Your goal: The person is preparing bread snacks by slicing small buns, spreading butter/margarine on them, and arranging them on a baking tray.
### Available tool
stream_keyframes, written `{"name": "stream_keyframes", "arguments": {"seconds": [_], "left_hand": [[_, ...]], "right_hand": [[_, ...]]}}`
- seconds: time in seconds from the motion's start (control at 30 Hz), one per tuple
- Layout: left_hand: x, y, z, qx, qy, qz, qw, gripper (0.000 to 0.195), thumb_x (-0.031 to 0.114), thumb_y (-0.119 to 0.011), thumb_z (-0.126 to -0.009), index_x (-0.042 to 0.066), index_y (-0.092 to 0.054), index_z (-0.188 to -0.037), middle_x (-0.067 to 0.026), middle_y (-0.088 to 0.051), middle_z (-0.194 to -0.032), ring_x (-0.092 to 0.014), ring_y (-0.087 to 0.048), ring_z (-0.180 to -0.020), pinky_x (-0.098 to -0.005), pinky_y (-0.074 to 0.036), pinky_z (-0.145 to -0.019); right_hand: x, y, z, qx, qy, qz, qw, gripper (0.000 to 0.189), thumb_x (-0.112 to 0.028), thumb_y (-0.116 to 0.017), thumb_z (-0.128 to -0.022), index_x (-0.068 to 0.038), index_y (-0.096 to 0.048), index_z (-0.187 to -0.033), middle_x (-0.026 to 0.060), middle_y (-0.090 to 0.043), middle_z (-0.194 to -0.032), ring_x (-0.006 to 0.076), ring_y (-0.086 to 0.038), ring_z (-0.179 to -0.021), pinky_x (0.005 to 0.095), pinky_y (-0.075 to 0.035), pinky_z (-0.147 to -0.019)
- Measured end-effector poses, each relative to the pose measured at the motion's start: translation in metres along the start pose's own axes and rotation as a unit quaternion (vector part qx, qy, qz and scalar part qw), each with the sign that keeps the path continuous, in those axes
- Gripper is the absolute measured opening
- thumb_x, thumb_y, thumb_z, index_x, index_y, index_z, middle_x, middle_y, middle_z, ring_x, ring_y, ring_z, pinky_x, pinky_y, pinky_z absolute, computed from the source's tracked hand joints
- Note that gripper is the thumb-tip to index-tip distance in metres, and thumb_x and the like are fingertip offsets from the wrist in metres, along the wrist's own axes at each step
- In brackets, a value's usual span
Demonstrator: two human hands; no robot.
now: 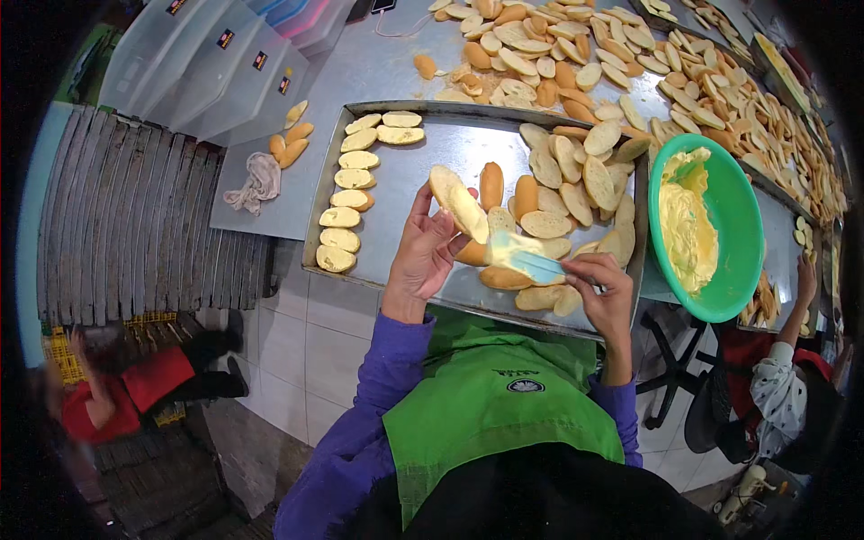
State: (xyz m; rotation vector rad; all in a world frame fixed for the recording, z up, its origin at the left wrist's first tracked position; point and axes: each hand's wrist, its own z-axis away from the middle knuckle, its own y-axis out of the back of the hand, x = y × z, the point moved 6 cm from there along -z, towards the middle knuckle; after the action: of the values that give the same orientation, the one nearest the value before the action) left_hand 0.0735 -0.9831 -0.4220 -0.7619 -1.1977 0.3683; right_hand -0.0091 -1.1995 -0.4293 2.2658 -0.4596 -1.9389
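Note:
Between the fingers and thumb of my left hand [424, 253] is a bread slice [459, 201], its cut face partly coated with yellow cream. My right hand [603, 287] grips a light-blue spatula [536, 265] whose blade, blurred and smeared with cream, is close to the slice's lower end. Both hands are over a metal baking tray [445, 145]. Coated bread slices [339, 217] line its left side and top left corner. Uncoated bread slices [574, 172] lie heaped at its right. A green plastic bowl [749, 223] beside the tray contains yellow cream [688, 233].
Large piles of sliced bread [540, 47] cover the table's far side. Clear plastic boxes [202, 67], a crumpled cloth [258, 183] and stacked metal trays [142, 216] are at left. One person [128, 391] is at lower left; a co-worker's hand [805, 277] reaches toward bread at right.

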Motion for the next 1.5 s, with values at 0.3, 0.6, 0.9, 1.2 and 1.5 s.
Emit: {"name": "stream_keyframes", "arguments": {"seconds": [0.3,0.6,0.9,1.2,1.5], "left_hand": [[-0.032,-0.023,0.009,-0.075,0.115,-0.057,0.989,0.064,0.019,-0.069,-0.072,0.009,-0.033,-0.125,-0.0078,-0.053,-0.108,-0.017,-0.057,-0.093,-0.0284,-0.054,-0.074],[-0.048,-0.016,0.024,-0.144,0.166,-0.035,0.975,0.061,0.013,-0.065,-0.076,0.004,-0.034,-0.127,-0.0081,-0.052,-0.112,-0.016,-0.055,-0.098,-0.0273,-0.049,-0.081],[0.0,0.119,-0.072,0.178,-0.018,-0.109,0.978,0.028,0.014,-0.052,-0.086,-0.002,-0.049,-0.109,-0.0087,-0.056,-0.101,-0.016,-0.057,-0.087,-0.024,-0.05,-0.075],[0.01,0.21,-0.12,0.429,-0.013,-0.146,0.891,0.017,0.01,-0.053,-0.085,0.0,-0.054,-0.098,-0.0065,-0.057,-0.089,-0.015,-0.057,-0.079,-0.0237,-0.05,-0.07],[0.006,0.215,-0.127,0.432,-0.03,-0.095,0.896,0.014,0.009,-0.047,-0.087,0.003,-0.052,-0.098,-0.0052,-0.054,-0.088,-0.015,-0.053,-0.077,-0.0273,-0.046,-0.074]], "right_hand": [[-0.008,-0.008,-0.007,0.144,0.089,0.038,0.985,0.025,0.006,-0.067,-0.063,-0.004,-0.067,-0.085,0.0073,-0.062,-0.082,0.0178,-0.055,-0.075,0.0262,-0.043,-0.064],[-0.007,-0.006,-0.015,0.192,0.08,0.071,0.976,0.023,0.006,-0.064,-0.069,-0.004,-0.066,-0.09,0.0078,-0.062,-0.087,0.016,-0.055,-0.077,0.0226,-0.043,-0.067],[0.059,0.015,0.01,0.216,-0.119,-0.332,0.911,0.027,-0.001,-0.059,-0.08,0.005,-0.056,-0.106,0.0053,-0.06,-0.088,0.0073,-0.053,-0.075,0.0189,-0.042,-0.066],[0.056,0.027,0.016,0.235,-0.118,-0.334,0.905,0.028,-0.005,-0.058,-0.081,0.002,-0.054,-0.108,0.0052,-0.06,-0.092,0.0068,-0.052,-0.07,0.0197,-0.041,-0.061],[0.056,0.042,0.024,0.289,-0.131,-0.323,0.892,0.027,-0.005,-0.06,-0.08,0.002,-0.056,-0.106,0.0013,-0.059,-0.079,0.0057,-0.051,-0.066,0.0173,-0.04,-0.059]]}}
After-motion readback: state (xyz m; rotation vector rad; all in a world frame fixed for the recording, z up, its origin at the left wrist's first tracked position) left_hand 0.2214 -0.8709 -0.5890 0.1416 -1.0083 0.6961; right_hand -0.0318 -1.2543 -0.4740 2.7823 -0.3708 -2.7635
